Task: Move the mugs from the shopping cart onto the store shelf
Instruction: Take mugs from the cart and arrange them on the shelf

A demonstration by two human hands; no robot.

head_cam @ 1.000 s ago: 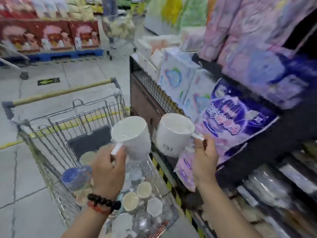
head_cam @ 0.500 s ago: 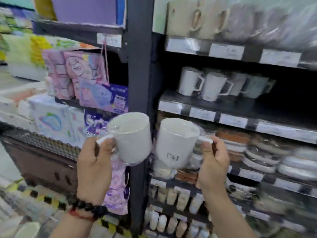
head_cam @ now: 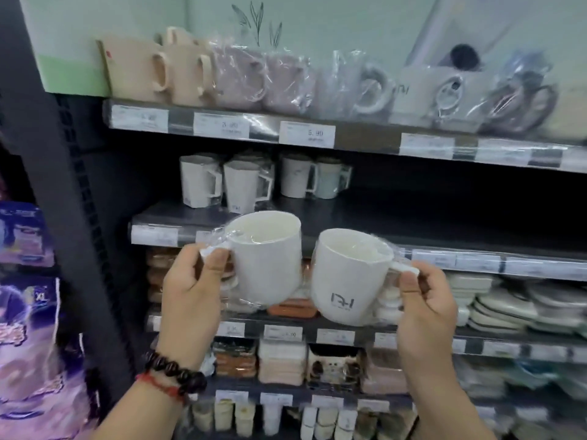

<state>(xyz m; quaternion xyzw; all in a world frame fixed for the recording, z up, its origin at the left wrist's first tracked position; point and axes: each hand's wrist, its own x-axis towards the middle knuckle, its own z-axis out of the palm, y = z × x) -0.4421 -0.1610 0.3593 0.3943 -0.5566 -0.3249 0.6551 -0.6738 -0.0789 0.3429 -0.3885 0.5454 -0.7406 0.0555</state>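
Observation:
My left hand (head_cam: 190, 290) grips the handle of a white mug (head_cam: 266, 262) wrapped in clear plastic, held upright in front of the shelves. My right hand (head_cam: 427, 303) pinches the handle of a second white mug (head_cam: 346, 281) with a small grey logo, tilted slightly left. The two mugs nearly touch side by side. Just behind and above them runs the dark store shelf (head_cam: 413, 214), where several white mugs (head_cam: 241, 185) stand at its left end. The shopping cart is out of view.
The top shelf (head_cam: 317, 134) carries beige, pink and grey wrapped mugs. Lower shelves hold stacked dishes (head_cam: 508, 309) and boxed goods. A dark upright post (head_cam: 47, 185) stands at the left, with purple packages (head_cam: 28, 344) beyond it. The right part of the mug shelf is bare.
My view has swung from the cart to face the shelves squarely. Both hands have carried the mugs up to the level of the mug shelf's front edge.

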